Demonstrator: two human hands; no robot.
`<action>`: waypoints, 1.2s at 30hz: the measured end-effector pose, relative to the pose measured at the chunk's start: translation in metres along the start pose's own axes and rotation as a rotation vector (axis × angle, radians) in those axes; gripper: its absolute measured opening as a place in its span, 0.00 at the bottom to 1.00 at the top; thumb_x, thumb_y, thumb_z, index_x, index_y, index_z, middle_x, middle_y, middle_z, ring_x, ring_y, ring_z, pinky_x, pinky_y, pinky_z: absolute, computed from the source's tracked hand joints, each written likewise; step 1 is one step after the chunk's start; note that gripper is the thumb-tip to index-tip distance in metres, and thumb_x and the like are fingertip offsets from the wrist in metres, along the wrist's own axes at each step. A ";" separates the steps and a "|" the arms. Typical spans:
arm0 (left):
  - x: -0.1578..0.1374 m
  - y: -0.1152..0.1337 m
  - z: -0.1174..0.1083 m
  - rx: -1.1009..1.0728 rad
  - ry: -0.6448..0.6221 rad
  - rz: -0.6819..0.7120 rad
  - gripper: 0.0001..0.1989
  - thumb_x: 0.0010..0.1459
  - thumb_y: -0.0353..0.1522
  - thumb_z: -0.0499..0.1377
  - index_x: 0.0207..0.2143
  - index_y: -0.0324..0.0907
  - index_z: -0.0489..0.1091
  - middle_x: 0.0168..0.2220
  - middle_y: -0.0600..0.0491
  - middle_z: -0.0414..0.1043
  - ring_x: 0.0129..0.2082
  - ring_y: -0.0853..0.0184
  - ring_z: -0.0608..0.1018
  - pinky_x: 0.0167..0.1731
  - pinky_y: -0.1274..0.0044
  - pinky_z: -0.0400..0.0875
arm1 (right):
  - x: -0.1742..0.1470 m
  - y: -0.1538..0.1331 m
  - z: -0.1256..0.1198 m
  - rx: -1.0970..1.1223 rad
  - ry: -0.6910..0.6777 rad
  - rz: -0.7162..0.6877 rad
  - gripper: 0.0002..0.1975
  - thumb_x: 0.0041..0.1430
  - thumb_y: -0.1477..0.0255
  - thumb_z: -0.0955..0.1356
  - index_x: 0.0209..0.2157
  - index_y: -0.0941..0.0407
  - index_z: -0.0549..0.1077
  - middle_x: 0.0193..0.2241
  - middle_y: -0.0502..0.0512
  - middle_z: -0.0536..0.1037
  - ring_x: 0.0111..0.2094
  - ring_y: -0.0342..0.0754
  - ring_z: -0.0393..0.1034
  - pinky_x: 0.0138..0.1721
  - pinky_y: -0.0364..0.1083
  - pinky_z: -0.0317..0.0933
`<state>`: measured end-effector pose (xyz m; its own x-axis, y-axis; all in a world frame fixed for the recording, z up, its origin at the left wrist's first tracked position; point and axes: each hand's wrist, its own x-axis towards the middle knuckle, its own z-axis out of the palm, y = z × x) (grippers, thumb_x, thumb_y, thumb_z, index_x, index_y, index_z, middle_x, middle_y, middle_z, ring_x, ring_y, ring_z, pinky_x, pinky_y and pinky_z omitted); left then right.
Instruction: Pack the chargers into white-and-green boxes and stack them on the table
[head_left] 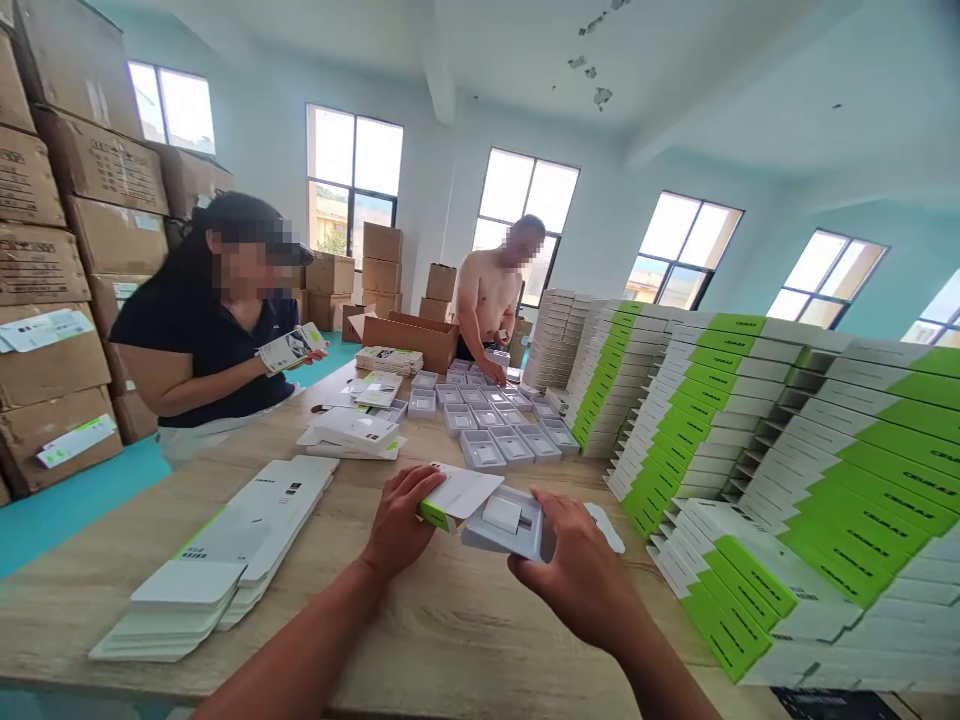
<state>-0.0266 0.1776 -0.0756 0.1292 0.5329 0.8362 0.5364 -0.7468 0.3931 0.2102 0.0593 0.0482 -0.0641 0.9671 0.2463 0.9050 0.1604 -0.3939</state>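
Two bare forearms (315,640) came in from the near edge over the wooden worktop (442,635), one from each side. At the end of one, the left hand (399,513) was clamped on a small white box (463,488) with a green side, its fingers over the top. Across from it, the right hand (574,560) gripped a shallow grey tray (491,543) by its right end, thumb at the near side; a white plug (501,515) sat inside. Both things were held up just above the worktop, between the two hands. What mattered most was how they lined up: the tray lay directly right of the box, its long side seeming to run left to right, its left end close by the box's right edge. Whether the two touched could not be told. The right hand was the nearer to the tray, the left to the box. To the left lay a pile of flat boxes (262,510), to the right rose tall stacks of green-and-white boxes (697,400), and at the far middle stood rows of more trays (495,420), where a co-worker's hand (493,373) reached down. At the far left, another person (217,340) held a printed box (287,350).
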 end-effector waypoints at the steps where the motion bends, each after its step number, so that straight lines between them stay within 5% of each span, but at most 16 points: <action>1: -0.001 0.002 -0.002 0.004 -0.002 0.006 0.19 0.55 0.29 0.64 0.51 0.47 0.76 0.52 0.46 0.79 0.53 0.55 0.77 0.55 0.62 0.69 | -0.004 0.000 0.001 -0.036 0.024 0.008 0.37 0.51 0.66 0.70 0.63 0.62 0.67 0.59 0.65 0.73 0.60 0.62 0.64 0.60 0.59 0.59; 10: 0.005 0.029 -0.004 -0.141 -0.054 -0.015 0.22 0.50 0.23 0.61 0.47 0.47 0.78 0.51 0.46 0.80 0.55 0.54 0.76 0.58 0.59 0.67 | -0.011 -0.023 0.028 -0.078 0.085 0.046 0.39 0.53 0.66 0.71 0.65 0.58 0.62 0.62 0.72 0.68 0.63 0.72 0.60 0.59 0.68 0.59; 15: -0.001 0.063 -0.017 -0.335 -0.158 -0.122 0.21 0.53 0.25 0.59 0.50 0.43 0.77 0.46 0.46 0.81 0.47 0.56 0.81 0.47 0.63 0.77 | -0.033 -0.027 0.035 0.194 0.350 -0.217 0.49 0.57 0.67 0.72 0.71 0.46 0.42 0.73 0.65 0.41 0.73 0.71 0.33 0.62 0.75 0.50; 19: -0.034 0.098 -0.028 -0.754 -0.396 -0.332 0.21 0.58 0.32 0.59 0.55 0.40 0.72 0.39 0.47 0.82 0.37 0.55 0.84 0.35 0.66 0.81 | -0.058 0.004 0.039 0.680 0.145 -0.258 0.44 0.65 0.67 0.69 0.71 0.43 0.39 0.61 0.63 0.70 0.61 0.60 0.68 0.59 0.64 0.64; 22: -0.059 0.120 -0.035 -1.021 -0.346 -0.548 0.27 0.61 0.38 0.63 0.61 0.46 0.62 0.49 0.44 0.78 0.45 0.54 0.83 0.41 0.62 0.81 | -0.074 0.027 0.050 0.930 0.070 -0.185 0.39 0.67 0.65 0.68 0.70 0.44 0.42 0.49 0.57 0.79 0.49 0.53 0.77 0.51 0.57 0.72; 25: -0.071 0.132 -0.042 -0.836 -0.237 -0.550 0.32 0.63 0.36 0.63 0.66 0.51 0.56 0.54 0.43 0.74 0.49 0.57 0.81 0.47 0.63 0.80 | -0.084 0.042 0.067 0.972 0.155 -0.151 0.36 0.64 0.65 0.71 0.67 0.43 0.50 0.51 0.57 0.79 0.48 0.52 0.77 0.49 0.55 0.73; 29: -0.074 0.130 -0.054 -0.673 -0.328 -0.482 0.30 0.63 0.34 0.63 0.66 0.50 0.61 0.54 0.44 0.76 0.48 0.56 0.82 0.47 0.65 0.81 | -0.089 0.057 0.086 0.847 0.178 -0.216 0.24 0.64 0.67 0.71 0.59 0.43 0.64 0.50 0.55 0.80 0.50 0.52 0.76 0.51 0.54 0.73; 36: -0.062 0.128 -0.076 -0.367 -0.396 -0.304 0.25 0.62 0.34 0.63 0.60 0.63 0.70 0.58 0.52 0.74 0.59 0.52 0.75 0.55 0.63 0.76 | -0.090 0.062 0.090 0.620 0.241 -0.338 0.24 0.61 0.65 0.71 0.58 0.36 0.72 0.52 0.54 0.81 0.48 0.61 0.79 0.47 0.57 0.77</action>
<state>-0.0293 0.0182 -0.0484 0.3525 0.7983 0.4883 0.2855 -0.5887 0.7563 0.2339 -0.0001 -0.0785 -0.1390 0.7865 0.6018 0.4444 0.5926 -0.6718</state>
